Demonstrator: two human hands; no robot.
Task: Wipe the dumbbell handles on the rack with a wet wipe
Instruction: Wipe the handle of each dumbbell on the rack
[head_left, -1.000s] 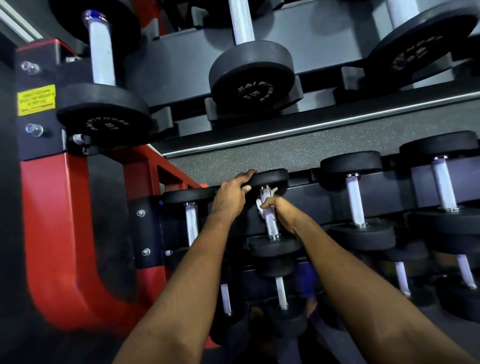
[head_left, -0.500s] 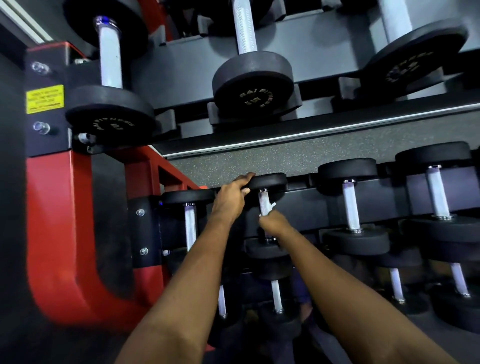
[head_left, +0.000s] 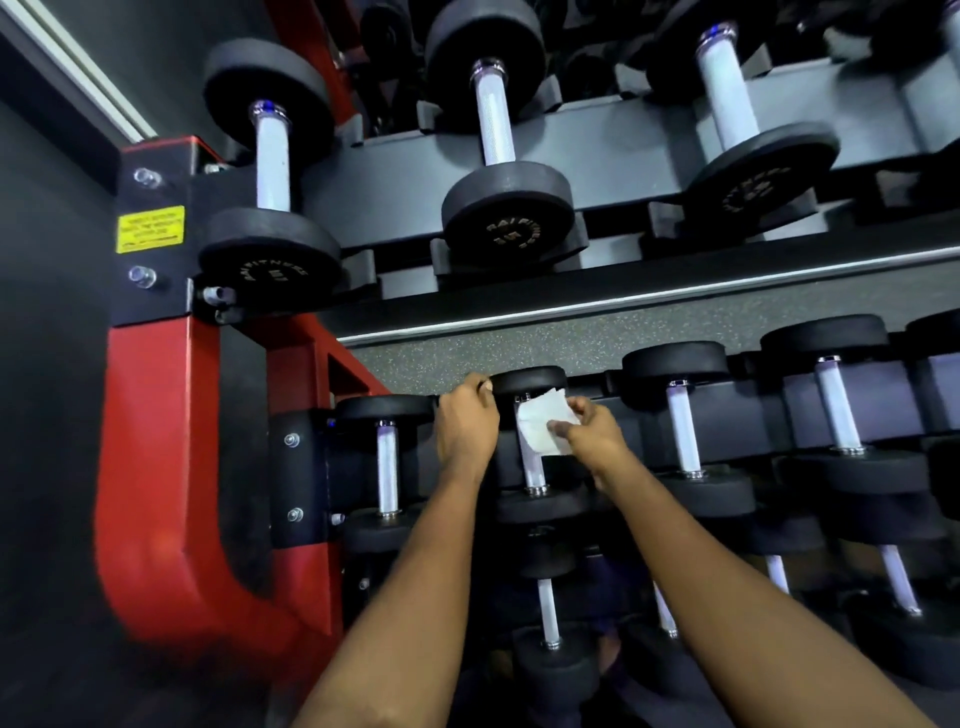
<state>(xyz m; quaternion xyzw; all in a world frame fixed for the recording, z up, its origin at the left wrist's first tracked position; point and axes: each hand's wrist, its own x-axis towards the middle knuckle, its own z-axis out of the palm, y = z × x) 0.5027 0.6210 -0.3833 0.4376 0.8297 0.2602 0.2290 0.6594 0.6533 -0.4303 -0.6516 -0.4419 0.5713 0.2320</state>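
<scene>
On the middle shelf of the rack (head_left: 156, 441), second from the left end, lies the dumbbell handle (head_left: 533, 470) I am wiping. Its long axis runs from the far head (head_left: 530, 380) toward me to the near head (head_left: 540, 506). My right hand (head_left: 592, 434) pinches the wet wipe (head_left: 543, 426) between thumb and fingers, and the wipe touches the upper part of the handle, just left of these fingers. My left hand (head_left: 465, 431) grips the edge of the far head with curled fingers. I judge the next stroke must follow the axis toward me, where the handle is bare.
</scene>
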